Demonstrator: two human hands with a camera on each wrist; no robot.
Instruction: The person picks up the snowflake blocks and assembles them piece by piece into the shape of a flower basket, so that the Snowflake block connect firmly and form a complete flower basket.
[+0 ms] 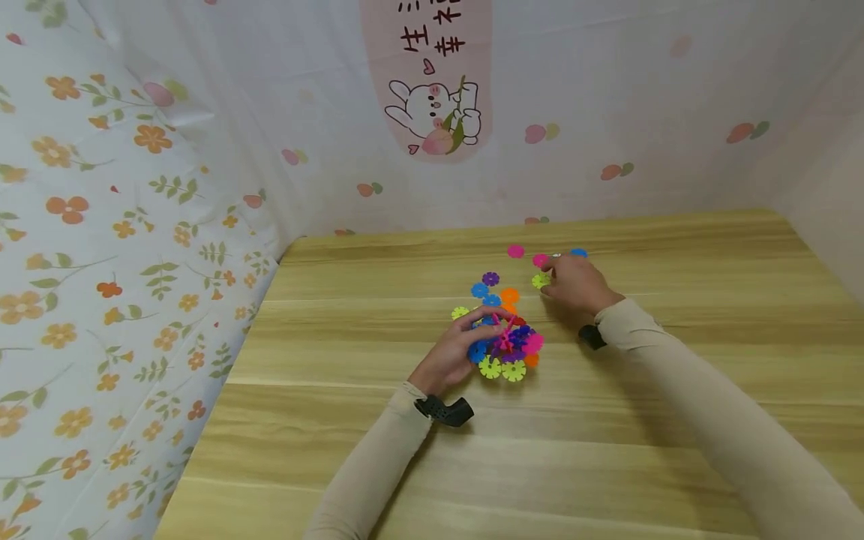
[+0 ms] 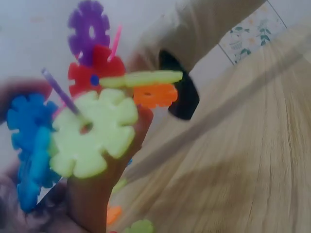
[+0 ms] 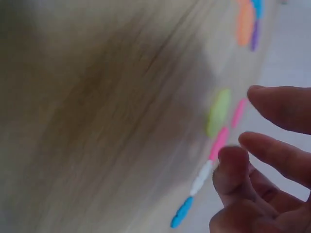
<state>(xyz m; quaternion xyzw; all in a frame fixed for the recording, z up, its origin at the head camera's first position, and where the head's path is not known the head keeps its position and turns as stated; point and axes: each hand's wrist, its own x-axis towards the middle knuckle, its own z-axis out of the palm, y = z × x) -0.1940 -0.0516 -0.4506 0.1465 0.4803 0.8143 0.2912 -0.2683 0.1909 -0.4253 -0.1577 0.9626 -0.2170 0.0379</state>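
Note:
My left hand [image 1: 448,356] grips a cluster of interlocked snowflake discs [image 1: 518,341] above the table. Blue, purple, red, pink, orange and yellow-green pieces make it up; in the left wrist view a pale yellow-green disc [image 2: 114,138] faces the camera. Over the back of the table hovers my right hand [image 1: 577,285], its thumb and fingers apart with nothing between them. Closest to its fingertips are a yellow-green disc [image 1: 541,280] and a pink disc [image 1: 539,260]. A white disc [image 3: 200,177] and a blue disc [image 3: 181,212] lie beside these in the right wrist view.
Loose discs lie just behind the cluster, among them a purple disc [image 1: 490,279], a blue disc [image 1: 480,290] and an orange disc [image 1: 509,295]. Another pink disc [image 1: 516,251] is farther back. Patterned cloth [image 1: 304,112] hangs behind the wooden table [image 1: 337,315] and along its left side.

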